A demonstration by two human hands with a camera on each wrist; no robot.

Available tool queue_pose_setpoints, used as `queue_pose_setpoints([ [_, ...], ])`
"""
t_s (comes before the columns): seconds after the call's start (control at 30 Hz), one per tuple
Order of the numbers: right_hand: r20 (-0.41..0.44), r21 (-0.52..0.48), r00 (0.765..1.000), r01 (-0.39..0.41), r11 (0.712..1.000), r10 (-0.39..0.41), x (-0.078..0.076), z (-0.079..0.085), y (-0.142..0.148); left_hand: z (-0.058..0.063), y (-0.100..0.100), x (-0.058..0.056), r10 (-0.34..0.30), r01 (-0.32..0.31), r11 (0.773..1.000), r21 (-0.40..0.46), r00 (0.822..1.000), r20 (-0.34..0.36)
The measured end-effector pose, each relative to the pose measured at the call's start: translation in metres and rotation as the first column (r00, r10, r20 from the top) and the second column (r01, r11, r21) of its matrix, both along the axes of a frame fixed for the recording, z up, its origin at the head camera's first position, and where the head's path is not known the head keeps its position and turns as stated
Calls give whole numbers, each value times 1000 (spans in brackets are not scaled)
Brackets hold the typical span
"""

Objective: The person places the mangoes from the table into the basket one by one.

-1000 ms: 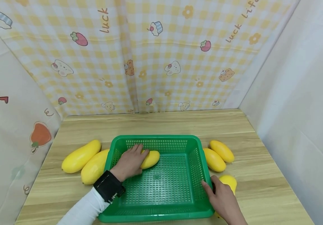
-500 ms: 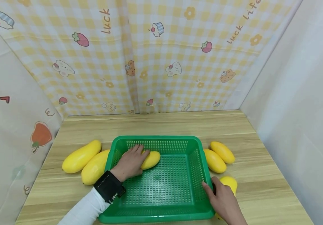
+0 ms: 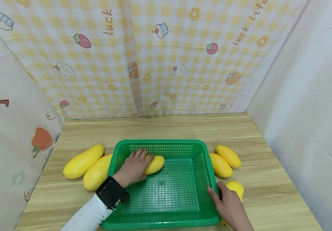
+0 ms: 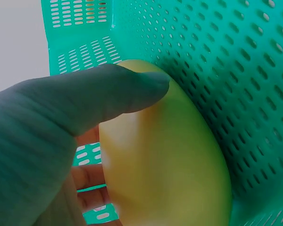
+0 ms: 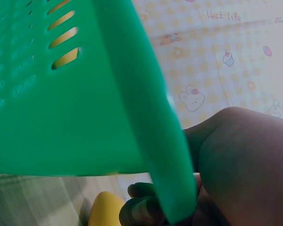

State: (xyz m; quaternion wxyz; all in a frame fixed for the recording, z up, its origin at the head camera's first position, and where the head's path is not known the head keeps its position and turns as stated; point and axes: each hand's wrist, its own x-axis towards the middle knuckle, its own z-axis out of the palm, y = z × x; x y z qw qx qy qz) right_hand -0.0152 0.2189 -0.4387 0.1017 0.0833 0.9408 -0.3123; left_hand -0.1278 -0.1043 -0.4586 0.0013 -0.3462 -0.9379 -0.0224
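A yellow mango (image 3: 155, 165) lies in the back left part of a green plastic basket (image 3: 160, 222). My left hand (image 3: 135, 166) grips it from above, covering its left end. In the left wrist view the thumb lies across the mango (image 4: 170, 160), with the other fingers on its far side. The basket's perforated wall (image 4: 226, 70) stands close beside the fruit. My right hand (image 3: 230, 202) holds the basket's right rim, thumb on the inner side. From the right wrist, the fingers (image 5: 141, 207) show curled below the green rim (image 5: 146, 117).
Two large yellow mangoes (image 3: 83, 161) lie left of the basket on the wooden table (image 3: 160, 126). Two smaller ones (image 3: 228, 156) sit by its right side, and another yellow fruit (image 3: 235, 187) is partly hidden behind my right hand. Patterned cloth (image 3: 166, 64) hangs behind the table.
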Motion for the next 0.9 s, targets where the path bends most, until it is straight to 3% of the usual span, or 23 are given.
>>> queue_pose_setpoints([
  [0.67, 30, -1, 1000, 2, 1000, -2, -1, 2, 0, 13, -1, 3, -9, 10, 1000, -22, 1000, 28],
  [0.9, 44, -3, 999, 3, 1000, -3, -1, 2, 1, 26, -2, 7, 1, -1, 1000, -4, 1000, 21],
])
